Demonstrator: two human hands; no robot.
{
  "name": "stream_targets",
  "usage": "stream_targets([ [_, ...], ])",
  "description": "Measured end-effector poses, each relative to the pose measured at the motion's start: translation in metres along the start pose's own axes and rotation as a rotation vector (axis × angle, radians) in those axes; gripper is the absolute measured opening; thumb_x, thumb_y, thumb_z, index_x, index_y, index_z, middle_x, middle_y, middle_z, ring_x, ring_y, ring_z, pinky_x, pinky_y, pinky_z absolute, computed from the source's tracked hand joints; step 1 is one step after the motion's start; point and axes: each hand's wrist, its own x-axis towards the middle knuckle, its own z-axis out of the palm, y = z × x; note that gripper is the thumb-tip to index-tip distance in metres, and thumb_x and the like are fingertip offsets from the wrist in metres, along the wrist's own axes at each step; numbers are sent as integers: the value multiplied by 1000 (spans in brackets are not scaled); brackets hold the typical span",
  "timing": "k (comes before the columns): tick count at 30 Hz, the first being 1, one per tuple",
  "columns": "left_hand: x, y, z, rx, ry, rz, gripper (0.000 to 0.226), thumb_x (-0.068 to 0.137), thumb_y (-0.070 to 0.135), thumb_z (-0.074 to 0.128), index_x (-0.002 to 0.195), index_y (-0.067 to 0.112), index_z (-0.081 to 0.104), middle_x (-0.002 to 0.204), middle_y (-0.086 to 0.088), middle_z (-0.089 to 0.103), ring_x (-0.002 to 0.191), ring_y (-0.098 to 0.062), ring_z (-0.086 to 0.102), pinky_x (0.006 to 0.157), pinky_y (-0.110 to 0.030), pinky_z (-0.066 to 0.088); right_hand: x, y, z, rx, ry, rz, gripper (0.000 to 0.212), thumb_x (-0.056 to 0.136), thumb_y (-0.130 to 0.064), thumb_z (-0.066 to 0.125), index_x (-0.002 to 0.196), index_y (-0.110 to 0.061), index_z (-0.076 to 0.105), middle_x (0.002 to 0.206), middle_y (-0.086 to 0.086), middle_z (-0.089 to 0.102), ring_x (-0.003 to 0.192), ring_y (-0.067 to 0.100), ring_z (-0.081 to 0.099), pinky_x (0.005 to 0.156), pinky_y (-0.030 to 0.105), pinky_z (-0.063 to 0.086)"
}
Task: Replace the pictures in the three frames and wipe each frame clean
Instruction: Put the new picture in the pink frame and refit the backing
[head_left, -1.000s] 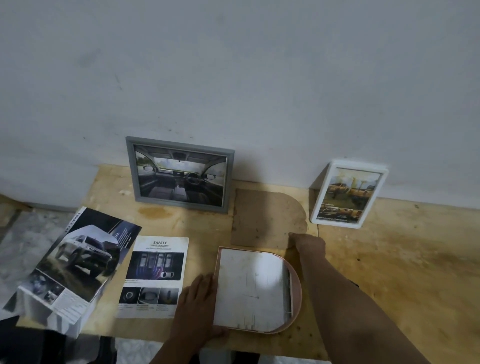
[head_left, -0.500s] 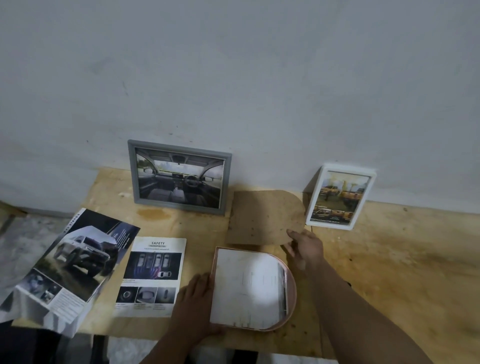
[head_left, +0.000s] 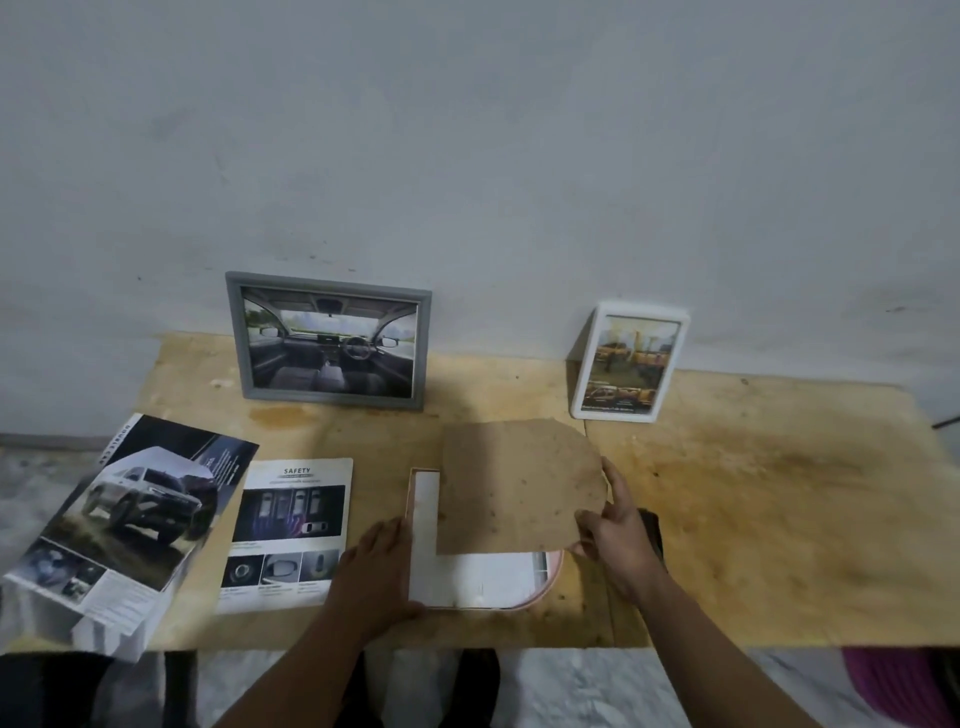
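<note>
A pink arched frame (head_left: 555, 581) lies face down near the table's front edge, a white sheet (head_left: 478, 577) showing inside it. My right hand (head_left: 615, 530) pinches the right edge of the brown arched backing board (head_left: 514, 486), which hangs over the frame's upper right part. My left hand (head_left: 376, 564) rests flat on the table against the frame's left edge. A grey frame (head_left: 328, 342) with a car interior picture leans on the wall at the back. A white frame (head_left: 627, 361) with yellow vehicles stands at the back right.
A "SAFETY" leaflet (head_left: 288, 532) lies left of the pink frame. A car brochure (head_left: 124, 519) overhangs the plywood table's (head_left: 769, 519) front left corner. A dark object shows behind my right wrist. Something magenta (head_left: 898, 686) sits below the table's front right edge.
My right hand has picked the brown backing board up from behind the pink frame and brought it forward over the frame. My left hand has stayed at the frame's left edge.
</note>
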Motion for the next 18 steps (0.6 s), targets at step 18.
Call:
stream_targets([
  [18, 1, 0, -2, 3, -6, -4, 118, 84, 57, 76, 166, 14, 3, 174, -1, 6, 160, -26, 6, 124, -47, 25, -8, 78, 35, -760, 42, -12, 96, 89, -31, 74, 162, -35, 12, 138, 11, 38, 121, 34, 55, 104, 38, 46],
])
